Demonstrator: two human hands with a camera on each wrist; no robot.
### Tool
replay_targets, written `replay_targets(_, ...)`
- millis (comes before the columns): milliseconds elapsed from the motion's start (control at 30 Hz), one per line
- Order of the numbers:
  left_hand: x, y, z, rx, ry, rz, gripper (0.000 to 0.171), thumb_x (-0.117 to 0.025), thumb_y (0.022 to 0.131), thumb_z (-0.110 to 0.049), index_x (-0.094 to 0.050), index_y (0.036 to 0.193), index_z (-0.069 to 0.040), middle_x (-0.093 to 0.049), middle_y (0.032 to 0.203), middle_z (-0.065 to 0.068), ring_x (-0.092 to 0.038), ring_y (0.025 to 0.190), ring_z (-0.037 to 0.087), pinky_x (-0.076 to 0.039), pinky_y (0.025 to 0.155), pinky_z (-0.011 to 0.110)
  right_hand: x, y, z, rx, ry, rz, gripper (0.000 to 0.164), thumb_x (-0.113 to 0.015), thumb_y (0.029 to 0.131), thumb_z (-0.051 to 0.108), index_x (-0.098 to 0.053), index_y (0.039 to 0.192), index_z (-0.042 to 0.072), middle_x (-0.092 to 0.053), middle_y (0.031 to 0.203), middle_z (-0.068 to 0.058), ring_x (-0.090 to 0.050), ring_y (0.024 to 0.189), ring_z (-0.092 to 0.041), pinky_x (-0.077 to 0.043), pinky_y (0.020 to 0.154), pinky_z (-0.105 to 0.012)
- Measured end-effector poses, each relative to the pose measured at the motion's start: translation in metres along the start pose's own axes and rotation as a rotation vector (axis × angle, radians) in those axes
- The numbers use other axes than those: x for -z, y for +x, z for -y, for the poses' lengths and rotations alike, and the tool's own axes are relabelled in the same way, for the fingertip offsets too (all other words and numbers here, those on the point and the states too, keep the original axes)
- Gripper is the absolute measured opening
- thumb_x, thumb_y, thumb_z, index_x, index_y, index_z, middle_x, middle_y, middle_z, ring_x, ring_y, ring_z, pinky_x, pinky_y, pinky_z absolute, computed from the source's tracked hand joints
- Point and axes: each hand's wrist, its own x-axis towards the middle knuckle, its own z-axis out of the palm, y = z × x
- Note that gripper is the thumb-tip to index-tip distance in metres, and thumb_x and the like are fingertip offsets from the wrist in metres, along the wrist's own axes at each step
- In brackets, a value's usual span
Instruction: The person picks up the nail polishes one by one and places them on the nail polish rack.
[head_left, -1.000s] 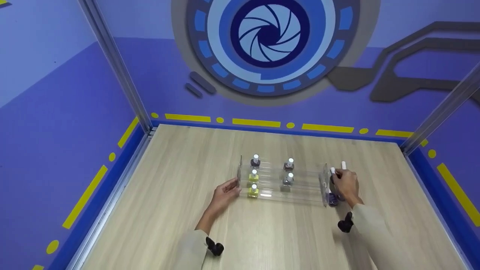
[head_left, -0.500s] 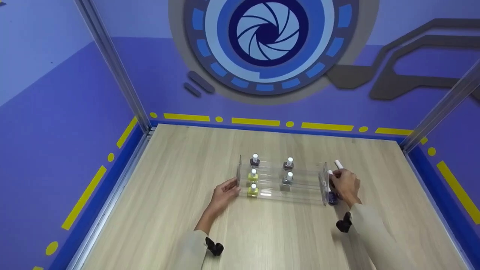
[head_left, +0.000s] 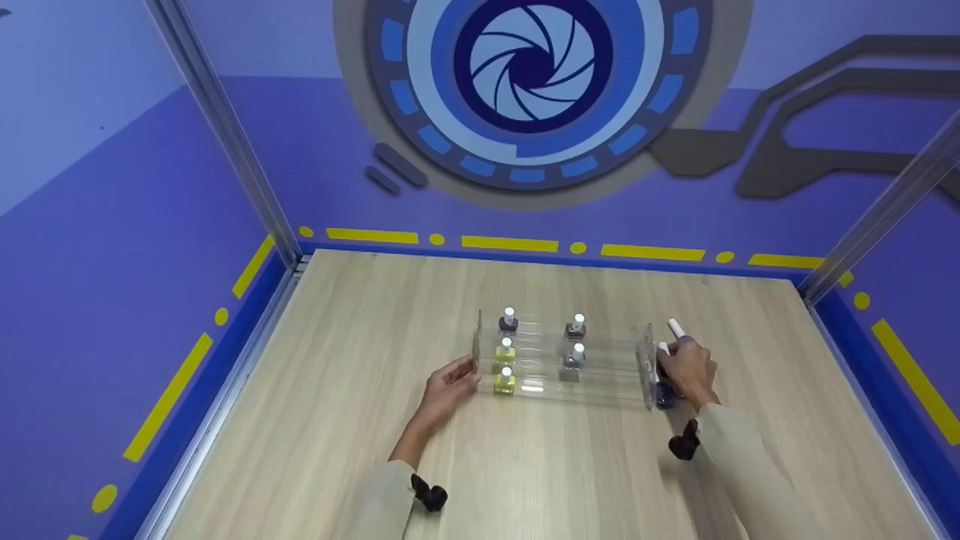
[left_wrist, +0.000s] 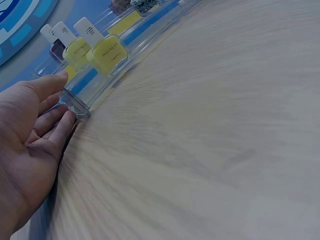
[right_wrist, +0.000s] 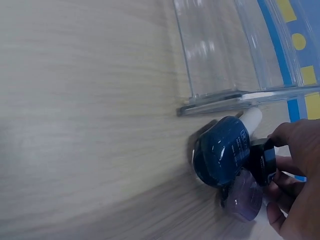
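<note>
A clear acrylic tiered rack (head_left: 607, 390) stands on the wooden table, its left end panel held between the thumb and fingers of my left hand (head_left: 448, 390). Two yellow nail polish bottles (left_wrist: 107, 54) sit at that end with a dark one (head_left: 508, 324) behind. Farther right on the rack are a brownish bottle (head_left: 576, 328) and a grey speckled one (head_left: 575, 358). Just outside the right end panel, my right hand (head_left: 690, 369) pinches a dark nail polish bottle (right_wrist: 262, 161). Against it lie a blue bottle (right_wrist: 222, 150) and a purple one (right_wrist: 244, 197).
Wood-grain table (head_left: 570, 472) spreads in front of the rack. Blue printed walls (head_left: 315, 165) and metal corner posts (head_left: 232, 142) enclose the table at the back and sides. A white cap (head_left: 676, 328) sticks up behind my right hand.
The white cap behind my right hand has gone from upright to leaning left. My right hand has shifted only slightly among the bottles. My left hand stays at the rack's end.
</note>
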Motion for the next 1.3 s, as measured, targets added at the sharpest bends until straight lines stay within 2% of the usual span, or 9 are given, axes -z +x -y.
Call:
replay_targets(133, 0.0, 0.0, 0.0, 0.009, -0.004, -0.004, 0.057, -0.067, 0.1, -0.019, -0.048, 0.15, -0.002, -0.048, 0.155, 0.022, -0.043, 0.148, 0.037, -0.048, 0.116, 0.035, 0.0, 0.002, 0.001, -0.008, -0.011, 0.002, 0.035, -0.062, 0.097, 0.025, -0.07, 0.106, -0.008, -0.07, 0.082, -0.016, -0.065, 0.071, -0.028, -0.052, 0.079, -0.057)
replay_targets(367, 0.0, -0.003, -0.001, 0.004, -0.027, 0.013, 0.06, -0.067, 0.1, -0.02, -0.044, 0.152, 0.002, -0.045, 0.156, 0.024, -0.04, 0.149, 0.039, -0.049, 0.115, 0.035, -0.004, 0.0, -0.002, 0.024, -0.019, -0.057, 0.034, -0.063, 0.095, 0.023, -0.071, 0.105, -0.008, -0.073, 0.094, -0.025, -0.068, 0.082, -0.037, -0.049, 0.087, -0.065)
replay_targets(467, 0.0, -0.003, -0.002, 0.006, -0.015, 0.012, 0.06, -0.067, 0.1, -0.02, -0.045, 0.152, 0.001, -0.046, 0.156, 0.024, -0.041, 0.149, 0.039, -0.049, 0.114, 0.034, -0.004, -0.003, -0.002, 0.017, -0.003, -0.075, 0.033, -0.064, 0.094, 0.023, -0.07, 0.107, -0.007, -0.073, 0.096, -0.025, -0.067, 0.081, -0.035, -0.052, 0.081, -0.059)
replay_targets(600, 0.0, -0.001, -0.002, -0.004, 0.0, 0.009, 0.058, -0.066, 0.101, -0.019, -0.045, 0.151, 0.001, -0.047, 0.155, 0.024, -0.042, 0.148, 0.039, -0.05, 0.114, 0.033, -0.001, -0.005, 0.0, -0.003, 0.034, -0.088, 0.032, -0.065, 0.093, 0.022, -0.07, 0.108, -0.006, -0.073, 0.097, -0.024, -0.066, 0.078, -0.03, -0.053, 0.067, -0.045)
replay_targets(667, 0.0, 0.0, -0.002, -0.003, 0.004, 0.006, 0.057, -0.066, 0.101, -0.018, -0.045, 0.151, 0.0, -0.047, 0.155, 0.023, -0.042, 0.148, 0.038, -0.049, 0.114, 0.032, 0.001, -0.006, 0.001, -0.012, 0.065, -0.091, 0.031, -0.065, 0.093, 0.02, -0.07, 0.109, -0.006, -0.073, 0.099, -0.024, -0.066, 0.081, -0.029, -0.051, 0.065, -0.04)
replay_targets(867, 0.0, 0.0, -0.001, 0.001, 0.016, -0.002, 0.056, -0.065, 0.101, -0.017, -0.046, 0.151, 0.0, -0.047, 0.155, 0.023, -0.042, 0.148, 0.038, -0.048, 0.116, 0.035, 0.004, -0.007, 0.003, -0.003, 0.137, -0.091, 0.029, -0.063, 0.095, 0.016, -0.069, 0.113, -0.007, -0.074, 0.107, -0.025, -0.069, 0.088, -0.031, -0.054, 0.072, -0.037)
replay_targets(1067, 0.0, -0.003, 0.0, 0.016, 0.02, -0.013, 0.056, -0.066, 0.1, -0.018, -0.047, 0.151, -0.001, -0.048, 0.155, 0.022, -0.043, 0.148, 0.037, -0.045, 0.119, 0.038, 0.006, -0.01, 0.001, -0.03, 0.203, -0.075, 0.033, -0.062, 0.099, 0.015, -0.063, 0.12, -0.01, -0.071, 0.112, -0.027, -0.069, 0.092, -0.03, -0.053, 0.068, -0.026)
replay_targets(1233, -0.001, -0.001, 0.001, -0.002, 0.001, 0.005, 0.059, -0.066, 0.101, -0.018, -0.044, 0.151, 0.002, -0.047, 0.155, 0.024, -0.042, 0.148, 0.039, -0.048, 0.116, 0.034, 0.01, -0.013, -0.001, -0.034, 0.215, -0.118, 0.032, -0.064, 0.099, 0.015, -0.065, 0.118, -0.011, -0.072, 0.111, -0.029, -0.07, 0.098, -0.037, -0.054, 0.075, -0.032)
replay_targets(1300, 0.0, -0.001, 0.0, -0.01, -0.006, 0.006, 0.059, -0.066, 0.101, -0.018, -0.044, 0.151, 0.003, -0.047, 0.155, 0.025, -0.043, 0.148, 0.039, -0.048, 0.116, 0.033, 0.01, -0.013, 0.0, -0.032, 0.225, -0.128, 0.033, -0.064, 0.099, 0.015, -0.066, 0.119, -0.01, -0.072, 0.112, -0.029, -0.07, 0.099, -0.037, -0.053, 0.074, -0.03)
